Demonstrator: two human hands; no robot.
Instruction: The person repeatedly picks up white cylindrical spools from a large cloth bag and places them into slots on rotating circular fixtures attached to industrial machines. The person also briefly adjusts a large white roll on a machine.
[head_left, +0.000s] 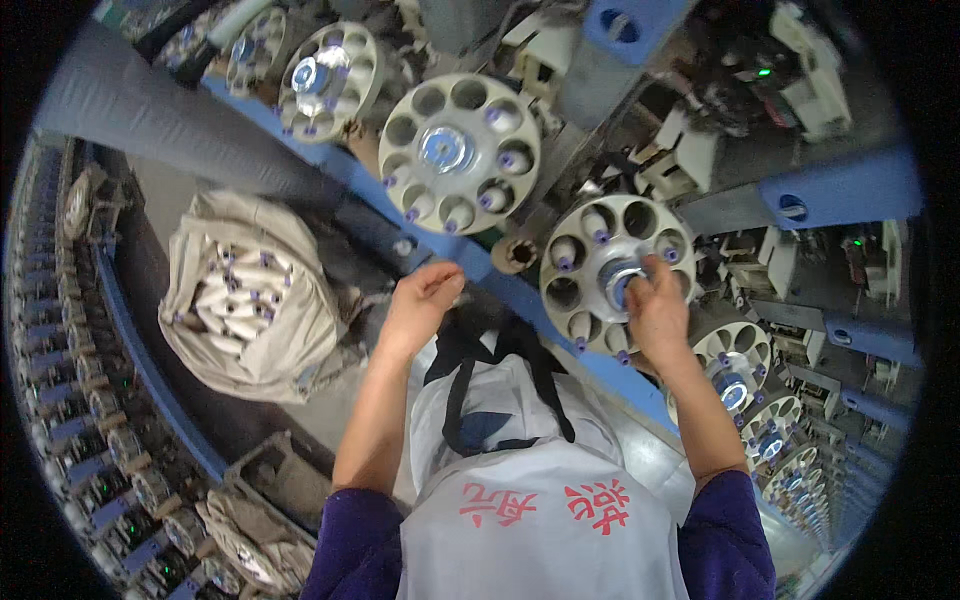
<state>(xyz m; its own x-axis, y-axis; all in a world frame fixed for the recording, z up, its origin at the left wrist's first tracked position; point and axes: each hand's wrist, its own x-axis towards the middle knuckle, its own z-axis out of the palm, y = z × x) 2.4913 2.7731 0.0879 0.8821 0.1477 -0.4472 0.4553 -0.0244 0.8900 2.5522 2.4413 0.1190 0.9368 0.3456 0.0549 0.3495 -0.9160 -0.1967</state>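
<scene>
My right hand (657, 308) is at the middle of a round cream bobbin magazine (612, 212), its fingers bent together over the blue and silver hub (620, 282). What they pinch, if anything, is hidden. Several white yarn bobbins with purple tips, such as this bobbin (565, 250), stand in the magazine's holes; other holes show dark. My left hand (424, 303) hovers in front of the blue rail (470, 262), fingers curled against the thumb. Whatever it might hold is too small to see. Farther left is a second magazine (455, 95), partly filled with bobbins.
An open beige cloth sack (290, 350) full of purple-tipped bobbins stands at my left. More magazines (733, 375) line the machine to the right and far left. A brown tube (515, 255) stands between the two nearest magazines. Another machine row (110, 440) runs along the left.
</scene>
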